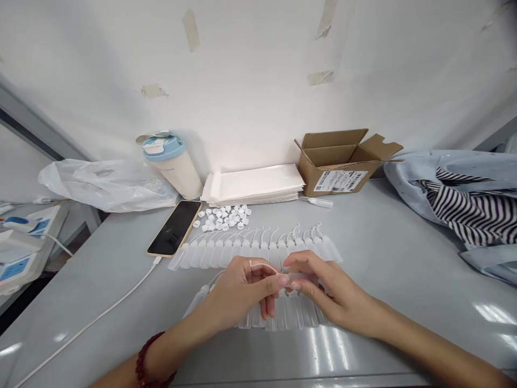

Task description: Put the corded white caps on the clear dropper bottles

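Note:
A small translucent plastic bottle (305,278) lies sideways between my hands above the table. My left hand (238,288) is closed, pinching the bottle's neck end with thumb and fingers; a thin curved white strip (262,264) sticks out over those fingers. My right hand (333,288) grips the bottle's body between thumb and fingers. Behind my hands stretches a row of similar bottles (230,254), each with a thin white strip at its neck. Under my hands lies a second row of bottles (288,315), partly hidden. A pile of small white caps (222,218) sits beyond the rear row.
A phone (174,228) with a white cable (113,315) lies left. Along the wall stand a cup with a blue lid (173,167), a stack of white envelopes (258,183) and an open cardboard box (339,167). One bottle (321,202) lies before the box; cloth (472,199) is at right.

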{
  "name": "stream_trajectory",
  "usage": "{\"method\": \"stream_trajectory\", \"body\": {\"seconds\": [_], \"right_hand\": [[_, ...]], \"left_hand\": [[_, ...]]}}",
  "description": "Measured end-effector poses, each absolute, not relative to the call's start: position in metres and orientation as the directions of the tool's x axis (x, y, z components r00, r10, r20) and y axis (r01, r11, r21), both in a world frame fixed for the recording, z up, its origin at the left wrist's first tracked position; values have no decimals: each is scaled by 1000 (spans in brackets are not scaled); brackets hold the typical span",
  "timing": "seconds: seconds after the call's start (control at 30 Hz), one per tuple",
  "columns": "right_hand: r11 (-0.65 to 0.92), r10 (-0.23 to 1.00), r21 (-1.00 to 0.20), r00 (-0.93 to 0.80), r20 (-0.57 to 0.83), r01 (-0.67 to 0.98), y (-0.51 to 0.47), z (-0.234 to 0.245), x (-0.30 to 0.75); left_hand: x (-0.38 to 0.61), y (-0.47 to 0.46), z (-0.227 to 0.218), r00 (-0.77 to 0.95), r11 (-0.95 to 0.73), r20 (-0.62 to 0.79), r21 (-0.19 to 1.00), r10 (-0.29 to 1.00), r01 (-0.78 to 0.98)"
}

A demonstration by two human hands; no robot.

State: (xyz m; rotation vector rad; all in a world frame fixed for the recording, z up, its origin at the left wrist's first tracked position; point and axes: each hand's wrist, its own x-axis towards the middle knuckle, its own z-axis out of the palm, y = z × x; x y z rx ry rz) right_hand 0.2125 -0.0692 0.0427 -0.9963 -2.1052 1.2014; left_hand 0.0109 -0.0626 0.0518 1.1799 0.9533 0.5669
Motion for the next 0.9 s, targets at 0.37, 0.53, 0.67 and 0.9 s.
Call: {"method": "stream_trajectory", "body": {"seconds": [0.37,0.53,0.67,0.9], "right_hand": [[-226,758,-970,-608,-235,92,-66,46,209],[-388,695,-920,-643,-323,43,-62,47,208],[-360,718,-933,-632,-291,20,-63,47,207],[6,806,-987,-585,-92,164,-70,44,212]], "left_hand": [[10,-72,39,530,-551,329,763,782,339],[8,-69,36,540,-631,435,734,721,251],[11,-69,46,518,-374,220,903,827,214],[14,-69,53,474,205,-230,973,850,104]]}}
